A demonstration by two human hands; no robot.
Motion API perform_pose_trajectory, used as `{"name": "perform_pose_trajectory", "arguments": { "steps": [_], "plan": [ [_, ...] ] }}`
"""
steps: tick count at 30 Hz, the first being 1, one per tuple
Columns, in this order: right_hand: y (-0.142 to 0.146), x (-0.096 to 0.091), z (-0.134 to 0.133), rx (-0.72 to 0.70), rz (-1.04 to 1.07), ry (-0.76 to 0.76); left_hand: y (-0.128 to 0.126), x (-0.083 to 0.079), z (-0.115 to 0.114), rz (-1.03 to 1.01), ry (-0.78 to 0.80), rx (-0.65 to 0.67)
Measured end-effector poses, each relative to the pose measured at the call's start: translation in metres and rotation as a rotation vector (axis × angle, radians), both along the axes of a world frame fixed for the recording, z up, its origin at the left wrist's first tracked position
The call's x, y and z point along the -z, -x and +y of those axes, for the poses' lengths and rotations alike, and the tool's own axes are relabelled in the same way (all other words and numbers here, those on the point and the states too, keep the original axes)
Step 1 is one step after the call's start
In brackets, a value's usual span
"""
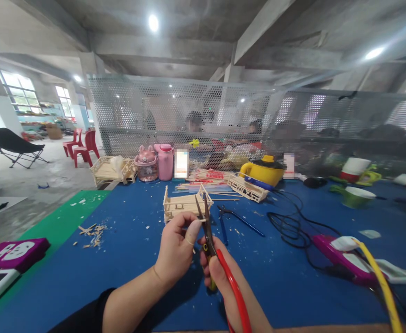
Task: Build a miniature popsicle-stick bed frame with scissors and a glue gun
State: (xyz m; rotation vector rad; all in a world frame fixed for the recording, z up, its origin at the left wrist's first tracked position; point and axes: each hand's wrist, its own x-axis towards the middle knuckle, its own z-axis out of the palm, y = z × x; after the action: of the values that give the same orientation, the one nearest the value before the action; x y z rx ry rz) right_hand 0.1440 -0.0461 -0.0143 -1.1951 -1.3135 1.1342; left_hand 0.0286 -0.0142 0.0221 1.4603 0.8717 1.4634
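My left hand (178, 245) pinches a short thin wooden stick (203, 220), whose tip sits at the blades of a pair of scissors (207, 231). The scissors have dark blades pointing away from me and a red handle, and my right hand (220, 268) is wrapped round them. The blades stand slightly apart at the tips. Just beyond both hands stands a small wooden stick model (182, 203) with a slatted floor and low railings; my left hand hides part of its front.
Blue-handled pliers (241, 221) lie right of the model. Behind are loose sticks (210, 178), a second model (248, 188), a yellow pot (263, 171) and a pink bottle (165, 162). Wood scraps (94, 235) lie left. Black cable (289, 226) and a purple power strip (341, 256) occupy the right.
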Motion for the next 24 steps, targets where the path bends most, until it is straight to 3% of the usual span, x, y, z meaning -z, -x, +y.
{"name": "perform_pose_trajectory", "arguments": {
  "steps": [4,12,19,24],
  "plan": [
    [-0.001,-0.004,-0.004,-0.024,-0.009,0.022,0.003,0.0,0.002,0.029,-0.021,0.02],
    [0.007,-0.029,-0.031,0.015,-0.08,-0.144,0.006,0.001,0.004,0.071,-0.079,0.017],
    [0.009,-0.031,-0.029,0.022,-0.145,-0.25,0.007,0.004,0.004,0.06,-0.086,0.03],
    [0.006,-0.031,-0.03,0.017,-0.299,-0.282,0.009,0.001,0.001,0.261,-0.212,-0.032]
  ]
}}
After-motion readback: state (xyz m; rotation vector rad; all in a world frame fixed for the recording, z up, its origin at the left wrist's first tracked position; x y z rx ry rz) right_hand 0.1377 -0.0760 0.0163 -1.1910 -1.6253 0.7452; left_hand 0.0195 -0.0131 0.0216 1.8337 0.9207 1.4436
